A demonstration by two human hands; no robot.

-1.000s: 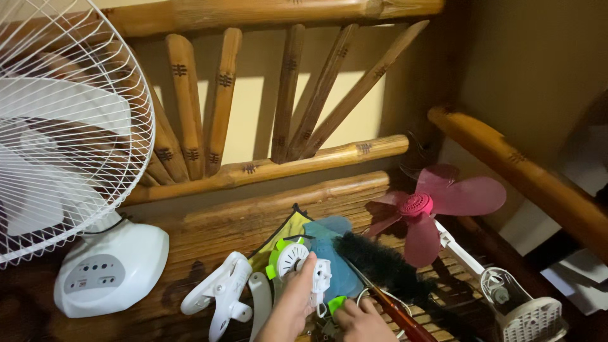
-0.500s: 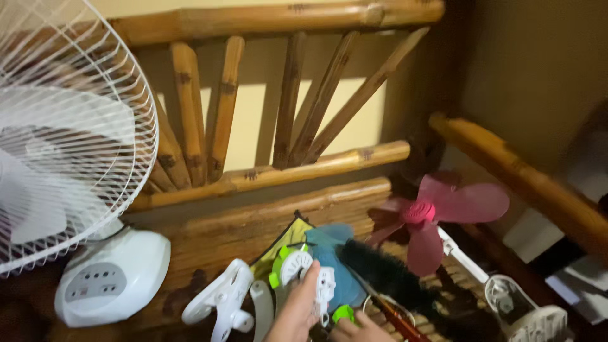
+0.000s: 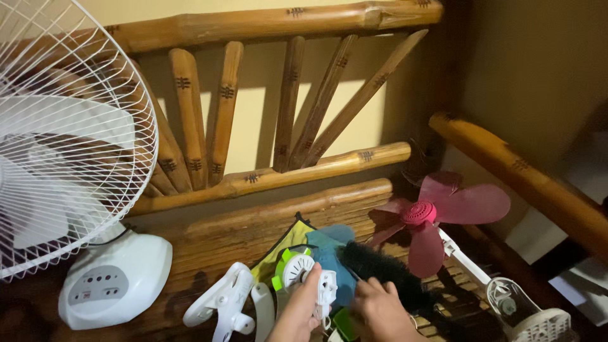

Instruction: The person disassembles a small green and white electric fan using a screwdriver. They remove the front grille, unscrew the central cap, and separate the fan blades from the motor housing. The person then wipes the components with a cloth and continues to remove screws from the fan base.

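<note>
Head view, looking down on a bamboo bench (image 3: 266, 218). Left hand (image 3: 297, 313) with grip clenched on a small white fan motor housing (image 3: 322, 288), held upright low in the frame beside a green-and-white dial part (image 3: 292, 269). Right hand (image 3: 383, 310) with fingers spread and released, resting against a black bristle brush (image 3: 386, 272); grasping nothing, as far as visible. Blue cloth (image 3: 335, 253) beneath both. White clip (image 3: 218, 297) just left; pink fan blade (image 3: 437, 212) on its white stem (image 3: 468, 259) to the right; white desk fan (image 3: 69, 164) far left. Best done with the housing held steady, brush taken near its handle, bristles kept clear of loose small parts.
</note>
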